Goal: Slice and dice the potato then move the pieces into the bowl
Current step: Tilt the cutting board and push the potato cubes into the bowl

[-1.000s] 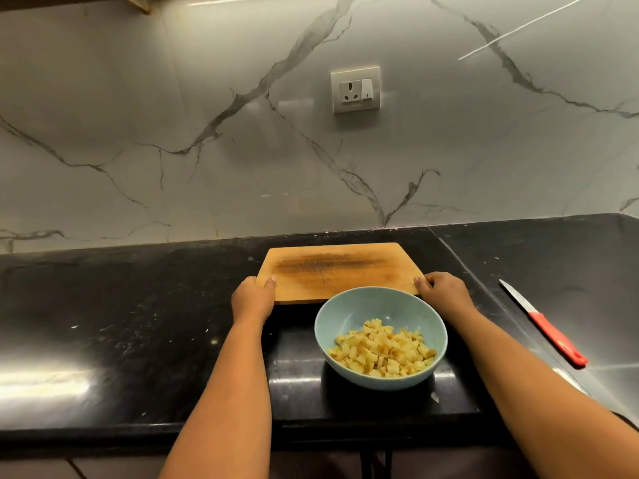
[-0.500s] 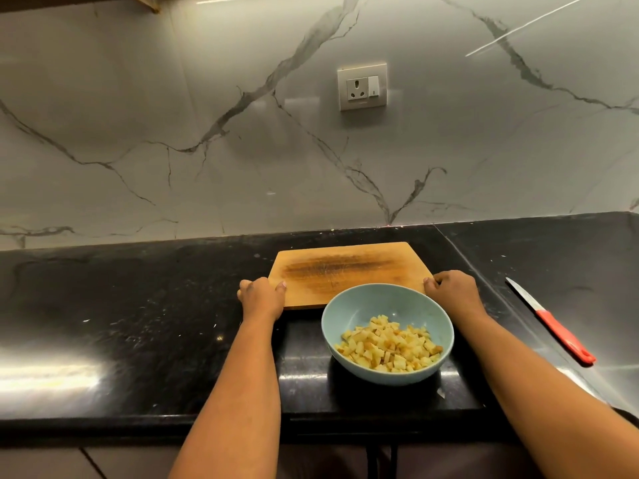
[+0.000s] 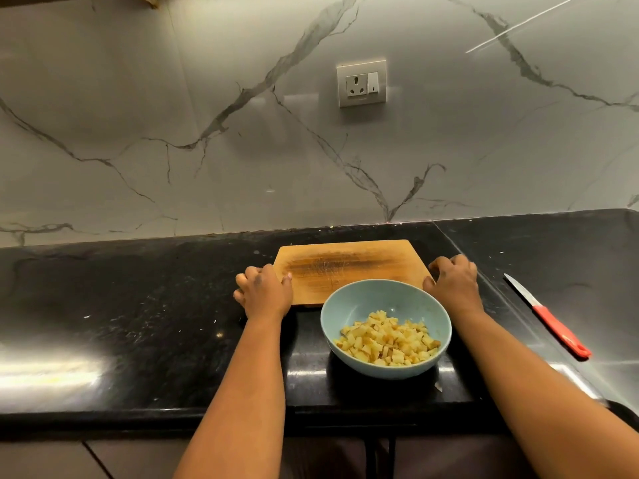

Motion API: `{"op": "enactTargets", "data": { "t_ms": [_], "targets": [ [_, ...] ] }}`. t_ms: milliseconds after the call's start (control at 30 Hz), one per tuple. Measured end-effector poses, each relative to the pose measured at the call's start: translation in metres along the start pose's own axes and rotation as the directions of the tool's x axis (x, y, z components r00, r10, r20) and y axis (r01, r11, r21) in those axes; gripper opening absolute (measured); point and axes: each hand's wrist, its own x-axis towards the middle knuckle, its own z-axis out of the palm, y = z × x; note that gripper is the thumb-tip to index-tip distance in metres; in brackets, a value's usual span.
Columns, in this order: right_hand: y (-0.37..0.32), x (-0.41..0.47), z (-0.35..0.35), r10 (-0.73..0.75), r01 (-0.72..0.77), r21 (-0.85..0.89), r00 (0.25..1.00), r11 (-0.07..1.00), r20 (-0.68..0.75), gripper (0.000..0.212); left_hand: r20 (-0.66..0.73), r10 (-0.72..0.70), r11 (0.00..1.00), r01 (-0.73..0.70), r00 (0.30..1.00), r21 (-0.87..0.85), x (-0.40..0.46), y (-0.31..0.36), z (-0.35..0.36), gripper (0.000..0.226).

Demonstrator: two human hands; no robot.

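A person's left hand [image 3: 264, 294] and right hand [image 3: 453, 284] grip the opposite side edges of a bare wooden cutting board [image 3: 349, 267], while the diced potato [image 3: 387, 338] sits between the forearms in a pale blue bowl [image 3: 352, 302] overlapping the board's near edge, a red-handled knife [image 3: 548, 316] lying well apart to the right.

Pale-blue bowl [image 3: 345, 307] — heaped with yellow potato cubes [image 3: 387, 338] — touching bare wooden board [image 3: 345, 262].

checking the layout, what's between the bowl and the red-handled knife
In the head view, the person's right forearm crosses the black countertop between the bowl and the knife; nothing else lies there.
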Motion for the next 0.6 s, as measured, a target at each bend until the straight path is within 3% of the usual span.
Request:
{"op": "enactTargets", "data": {
  "t_ms": [167,200,267,333,400,500,533,600],
  "targets": [
    [0.0,-0.008,-0.014,0.003,0.022,0.264,0.996,0.964,-0.093,0.016,-0.114,0.091,0.916,-0.128,0.989,-0.381,-0.03,0.019,-0.008,0.031],
    [-0.005,-0.012,-0.022,0.002,0.03,0.334,0.995,0.942,-0.095,0.017,-0.09,0.097,0.842,-0.13,0.991,-0.523,-0.04,0.024,-0.011,0.027],
    [-0.021,-0.024,-0.045,-0.059,0.069,0.499,0.998,0.864,-0.035,0.017,0.07,0.095,0.563,0.005,0.993,-0.826,-0.064,0.034,-0.019,0.022],
    [-0.045,-0.04,-0.075,-0.279,0.175,0.557,0.955,0.812,0.106,0.015,0.274,0.144,0.312,0.219,0.951,-0.925,-0.086,0.039,-0.025,0.019],
    [-0.068,-0.057,-0.101,-0.493,0.271,0.503,0.781,0.821,0.384,0.011,0.376,0.215,0.237,0.326,0.901,-0.915,-0.1,0.04,-0.025,0.024],
    [-0.088,-0.077,-0.116,-0.509,0.348,0.386,0.411,0.854,0.756,0.014,0.404,0.25,0.231,0.351,0.88,-0.907,-0.112,0.042,-0.024,0.028],
    [-0.091,-0.081,-0.114,-0.489,0.39,0.353,0.339,0.85,0.804,0.014,0.395,0.242,0.239,0.34,0.886,-0.91,-0.112,0.042,-0.024,0.029],
    [-0.095,-0.083,-0.107,-0.463,0.437,0.304,0.324,0.847,0.825,0.018,0.393,0.219,0.263,0.334,0.893,-0.905,-0.111,0.042,-0.021,0.032]
  ]
}}
